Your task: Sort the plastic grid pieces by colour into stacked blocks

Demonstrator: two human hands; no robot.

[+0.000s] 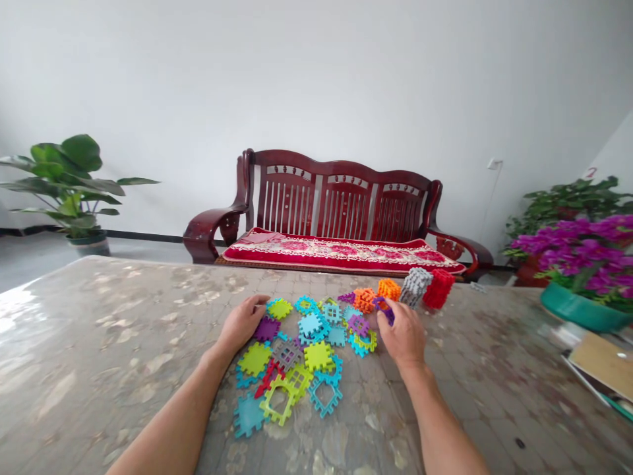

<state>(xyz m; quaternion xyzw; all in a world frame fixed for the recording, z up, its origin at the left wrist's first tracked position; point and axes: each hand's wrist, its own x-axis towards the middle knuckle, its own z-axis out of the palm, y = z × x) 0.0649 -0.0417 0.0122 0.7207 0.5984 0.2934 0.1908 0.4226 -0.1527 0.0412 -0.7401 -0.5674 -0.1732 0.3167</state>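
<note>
Fingers of my right hand [404, 332] are closed on a purple interlocking plastic tile [383, 309], at the right of a loose pile. My left hand [244, 320] lies at the pile's left edge, fingers stretched out, beside a flat purple tile [267, 328] and a lime tile [279, 308]. Between the hands lie several notched tiles, among them a blue one [310, 324], a grey window tile [287, 355], a lime frame [277, 400] and a blue frame [326, 394]. Beyond my right hand stand sorted stacks: orange [364, 300], lighter orange [388, 289], grey [416, 287] and red [439, 288].
The tiles lie on a table with a patterned, shiny cover [163, 330]. At right are a teal flowerpot [586, 309] with purple flowers and a cardboard-coloured box [606, 363]. A wooden bench [341, 198] stands behind the table. A potted plant [79, 191] is at left.
</note>
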